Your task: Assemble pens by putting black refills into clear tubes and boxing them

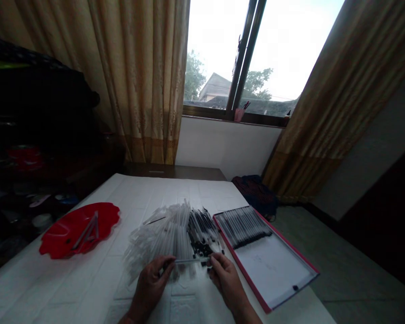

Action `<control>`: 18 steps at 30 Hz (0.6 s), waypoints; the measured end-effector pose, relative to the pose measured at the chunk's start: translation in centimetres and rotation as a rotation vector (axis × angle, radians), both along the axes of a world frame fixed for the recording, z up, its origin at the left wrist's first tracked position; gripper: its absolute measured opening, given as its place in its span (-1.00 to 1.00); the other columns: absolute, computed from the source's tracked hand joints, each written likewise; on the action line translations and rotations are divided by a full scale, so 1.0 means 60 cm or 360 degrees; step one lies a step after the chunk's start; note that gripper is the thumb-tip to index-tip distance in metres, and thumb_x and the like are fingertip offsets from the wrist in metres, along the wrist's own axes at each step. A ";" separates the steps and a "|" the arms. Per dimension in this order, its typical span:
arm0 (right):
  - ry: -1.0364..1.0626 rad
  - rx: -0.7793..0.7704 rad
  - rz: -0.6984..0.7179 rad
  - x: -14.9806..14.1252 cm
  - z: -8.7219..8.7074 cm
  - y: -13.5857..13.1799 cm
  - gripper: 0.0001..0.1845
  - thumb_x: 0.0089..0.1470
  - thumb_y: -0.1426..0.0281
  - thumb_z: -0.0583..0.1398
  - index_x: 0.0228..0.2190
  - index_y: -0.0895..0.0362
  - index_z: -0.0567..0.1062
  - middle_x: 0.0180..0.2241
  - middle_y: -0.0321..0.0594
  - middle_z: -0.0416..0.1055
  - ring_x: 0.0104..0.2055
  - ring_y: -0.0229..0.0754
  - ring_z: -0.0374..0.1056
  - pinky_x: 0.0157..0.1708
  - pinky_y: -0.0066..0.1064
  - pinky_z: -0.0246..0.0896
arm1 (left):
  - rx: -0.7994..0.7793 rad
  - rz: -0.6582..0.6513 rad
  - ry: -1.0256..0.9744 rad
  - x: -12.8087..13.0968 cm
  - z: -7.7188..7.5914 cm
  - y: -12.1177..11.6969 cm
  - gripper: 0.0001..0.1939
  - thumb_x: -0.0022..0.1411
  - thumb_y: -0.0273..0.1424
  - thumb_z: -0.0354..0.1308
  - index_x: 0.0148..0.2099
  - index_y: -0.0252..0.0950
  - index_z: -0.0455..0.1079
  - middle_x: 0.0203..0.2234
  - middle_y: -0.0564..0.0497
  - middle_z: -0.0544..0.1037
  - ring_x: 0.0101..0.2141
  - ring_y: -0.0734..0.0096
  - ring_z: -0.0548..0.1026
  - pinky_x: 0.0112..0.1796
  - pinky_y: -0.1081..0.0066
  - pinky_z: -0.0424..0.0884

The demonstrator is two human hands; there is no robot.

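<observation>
Holds a slim clear tube (191, 260) level above the white tabletop (87, 281), pinched near one end by the left hand (155, 276) and near the other by the right hand (225, 274). Faces a heap of clear tubes (168, 234) just beyond, with black-ended pieces (202, 227) piled along its right side. Has a shallow red-edged box (273, 272) at right, its far part filled by a neat row (245, 225), and a red scalloped dish (59, 236) at left.

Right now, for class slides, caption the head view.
Left hand and right hand hold a slim tube near a heap of clear tubes.
</observation>
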State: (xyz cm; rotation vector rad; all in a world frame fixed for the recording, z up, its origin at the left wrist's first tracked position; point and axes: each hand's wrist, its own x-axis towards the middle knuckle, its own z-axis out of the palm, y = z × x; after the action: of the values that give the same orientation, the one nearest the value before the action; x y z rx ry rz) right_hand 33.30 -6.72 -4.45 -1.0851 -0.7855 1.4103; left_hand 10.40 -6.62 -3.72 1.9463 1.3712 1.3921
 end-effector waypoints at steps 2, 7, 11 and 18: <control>-0.0028 0.0010 0.0080 0.000 0.004 0.003 -0.51 -0.26 0.06 0.38 -0.38 0.16 0.46 -0.53 -0.31 0.44 -0.68 -0.45 0.12 -0.73 -0.62 -0.25 | -0.0018 -0.0018 0.0000 -0.001 0.006 0.004 -0.79 0.18 -0.20 0.14 -0.26 -0.19 0.51 -0.43 0.05 0.63 -0.43 0.40 0.58 -0.39 0.52 0.51; -0.0345 0.0021 0.0457 -0.001 0.012 0.015 -0.62 -0.25 0.15 0.36 -0.45 0.20 0.53 -0.62 -0.37 0.35 -0.71 -0.46 0.07 -0.71 -0.58 -0.15 | -0.0022 -0.0147 0.0134 -0.006 0.018 0.017 -0.83 0.21 -0.31 0.09 -0.21 -0.16 0.49 -0.38 0.05 0.62 -0.39 0.43 0.57 -0.32 0.50 0.50; -0.0445 0.0078 0.0473 0.003 0.007 0.027 -0.65 -0.22 0.14 0.34 -0.52 0.19 0.54 -0.64 -0.37 0.33 -0.70 -0.44 0.10 -0.69 -0.57 -0.08 | -0.0013 0.0167 0.0311 -0.052 0.022 0.035 -0.73 0.21 -0.26 0.00 -0.13 -0.16 0.46 -0.30 0.02 0.61 -0.30 0.39 0.57 -0.24 0.44 0.49; -0.0049 -0.0048 -0.0087 0.018 -0.014 0.029 -0.56 -0.29 0.05 0.38 -0.38 0.07 0.56 -0.52 -0.27 0.48 -0.52 -0.22 0.38 -0.56 -0.47 0.25 | -0.0228 0.0623 0.0526 -0.155 0.036 0.040 -0.75 0.19 -0.30 -0.02 -0.19 -0.17 0.46 -0.30 0.03 0.59 -0.29 0.34 0.56 -0.24 0.38 0.46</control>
State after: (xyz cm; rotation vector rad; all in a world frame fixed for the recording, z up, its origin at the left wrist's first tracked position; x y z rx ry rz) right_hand 34.36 -4.97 -5.30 -1.1456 -0.7533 1.3664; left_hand 1.08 -4.20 -1.56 1.9446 2.0345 1.1130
